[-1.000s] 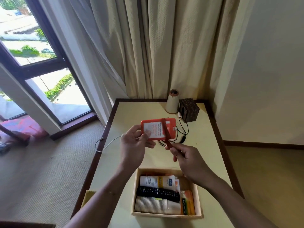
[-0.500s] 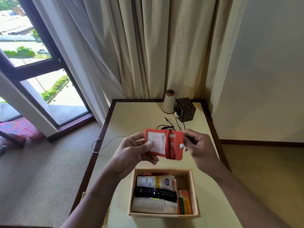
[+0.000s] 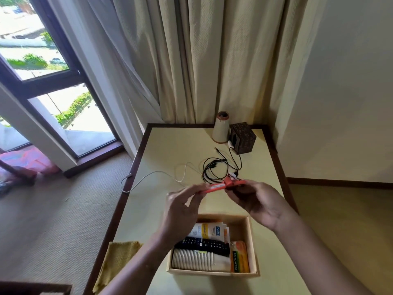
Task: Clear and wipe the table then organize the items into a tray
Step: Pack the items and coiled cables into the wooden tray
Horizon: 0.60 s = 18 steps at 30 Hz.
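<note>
Head view, left to right: the yellow cloth lies at the table's near-left edge; my left hand and right hand pinch the flat red card holder between them, above the wooden tray with its remote and cups.

We see the orange card holder edge-on, motion-blurred, its face unreadable. The left hand covers the tray's near-left corner. The yellow cloth runs off the table's edge.
</note>
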Tool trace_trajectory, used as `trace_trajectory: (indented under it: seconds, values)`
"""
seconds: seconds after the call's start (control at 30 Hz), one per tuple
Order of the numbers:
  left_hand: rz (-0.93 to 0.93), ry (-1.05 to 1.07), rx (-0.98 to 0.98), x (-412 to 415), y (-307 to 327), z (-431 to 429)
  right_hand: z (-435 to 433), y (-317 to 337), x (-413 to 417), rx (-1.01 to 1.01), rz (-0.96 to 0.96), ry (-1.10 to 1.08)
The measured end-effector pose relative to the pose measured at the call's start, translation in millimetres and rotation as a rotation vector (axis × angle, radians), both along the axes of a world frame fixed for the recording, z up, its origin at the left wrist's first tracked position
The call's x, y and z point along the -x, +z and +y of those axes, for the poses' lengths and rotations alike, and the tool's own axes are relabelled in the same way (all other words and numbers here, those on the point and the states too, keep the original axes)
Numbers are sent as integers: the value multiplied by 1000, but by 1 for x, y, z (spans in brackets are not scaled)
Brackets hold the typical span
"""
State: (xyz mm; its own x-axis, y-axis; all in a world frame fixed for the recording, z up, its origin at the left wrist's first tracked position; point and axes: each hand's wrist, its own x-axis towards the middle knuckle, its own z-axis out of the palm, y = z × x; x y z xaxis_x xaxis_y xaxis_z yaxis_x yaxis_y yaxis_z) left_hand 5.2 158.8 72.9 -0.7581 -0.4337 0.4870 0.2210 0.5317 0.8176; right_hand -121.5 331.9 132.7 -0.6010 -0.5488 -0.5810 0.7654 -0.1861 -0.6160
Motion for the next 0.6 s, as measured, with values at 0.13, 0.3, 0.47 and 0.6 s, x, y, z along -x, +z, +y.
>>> trace_trajectory:
  seconds: [0.13,0.3,0.47,0.6]
  values:
    - [29,-80,341,-1,-19,-9,11,7,11,13,43,36]
    - [-3,-174,701,0,-44,-10,14,-6,14,-315,310,166]
    - [-114,-227,722,-2,-73,-10,15,-19,9,-453,433,137]
    - [-270,-221,742,0,-83,-1,26,-34,3,-662,582,68]
